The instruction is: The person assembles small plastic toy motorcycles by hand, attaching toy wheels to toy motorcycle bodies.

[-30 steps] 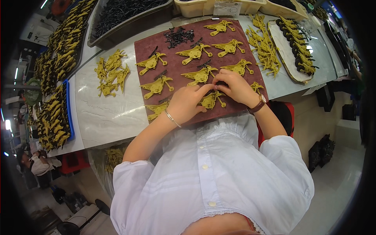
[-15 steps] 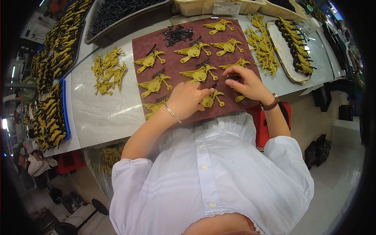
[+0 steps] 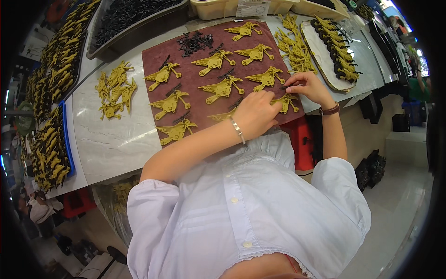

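Note:
Rows of yellow plastic pieces, shaped like toy motorbike bodies, lie on a dark red cloth (image 3: 186, 74). My left hand (image 3: 256, 114) is over the front row, its fingers bent and closed on the left end of the front-right yellow body (image 3: 290, 104). Just above that body, my right hand (image 3: 308, 88) pinches a small black part (image 3: 284, 87) between thumb and fingertips. Partly covered by my left hand is another yellow body (image 3: 222, 116), with a black part at its upper edge. Several bodies to the left, such as one yellow body (image 3: 171, 104), also have a black part against them.
A pile of small black parts (image 3: 195, 43) lies at the cloth's back. Loose yellow bodies are heaped left (image 3: 111, 93) and right (image 3: 293, 44). A white tray (image 3: 310, 37) holds assembled pieces at right. A dark bin (image 3: 134, 32) of black parts stands behind, beside a cream bin (image 3: 218, 10).
My left hand has moved right, from the front-middle yellow body to the front-right one. My right hand has shifted right and holds the black part above that body. The view has shifted slightly.

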Motion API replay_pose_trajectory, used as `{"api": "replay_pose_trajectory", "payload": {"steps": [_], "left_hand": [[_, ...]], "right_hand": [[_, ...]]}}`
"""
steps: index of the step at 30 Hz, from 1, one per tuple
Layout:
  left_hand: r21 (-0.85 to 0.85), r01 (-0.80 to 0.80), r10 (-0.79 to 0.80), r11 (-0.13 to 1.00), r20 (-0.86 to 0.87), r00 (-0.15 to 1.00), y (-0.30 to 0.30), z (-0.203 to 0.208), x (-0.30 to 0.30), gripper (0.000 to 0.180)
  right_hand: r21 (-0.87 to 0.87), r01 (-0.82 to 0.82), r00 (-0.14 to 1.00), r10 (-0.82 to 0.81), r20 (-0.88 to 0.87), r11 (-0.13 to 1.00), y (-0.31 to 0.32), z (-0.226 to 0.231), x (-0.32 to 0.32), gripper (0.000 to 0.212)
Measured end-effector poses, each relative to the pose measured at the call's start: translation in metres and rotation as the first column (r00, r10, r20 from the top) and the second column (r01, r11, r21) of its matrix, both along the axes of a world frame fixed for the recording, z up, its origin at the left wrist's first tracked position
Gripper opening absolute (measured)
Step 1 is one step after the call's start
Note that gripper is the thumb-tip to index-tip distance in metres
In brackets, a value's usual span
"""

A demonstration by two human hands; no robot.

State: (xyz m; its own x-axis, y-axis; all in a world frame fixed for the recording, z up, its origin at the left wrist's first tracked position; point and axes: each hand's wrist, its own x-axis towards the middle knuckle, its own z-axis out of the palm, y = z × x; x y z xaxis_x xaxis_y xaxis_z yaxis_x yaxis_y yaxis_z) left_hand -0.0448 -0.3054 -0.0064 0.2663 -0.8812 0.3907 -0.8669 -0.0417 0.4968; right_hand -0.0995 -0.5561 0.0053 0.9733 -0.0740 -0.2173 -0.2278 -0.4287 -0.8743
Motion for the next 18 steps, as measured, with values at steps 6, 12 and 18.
{"api": "replay_pose_trajectory", "payload": {"steps": [6,12,18], "left_hand": [[0.122,-0.028,0.027,0.992,0.011,1.0,-0.031,-0.016,-0.004,0.033],[0.121,-0.052,0.051,0.991,0.018,0.999,-0.033,-0.022,-0.003,0.028],[0.091,-0.048,0.049,0.995,-0.01,0.999,-0.034,-0.027,-0.001,0.03]], "right_hand": [[-0.204,-0.183,0.983,0.173,-0.064,0.962,0.0,0.004,0.005,0.016],[-0.143,-0.273,0.961,0.261,-0.095,0.951,-0.013,0.001,0.006,0.017],[-0.085,-0.245,0.969,0.242,-0.046,0.966,-0.014,-0.014,0.006,0.018]]}}
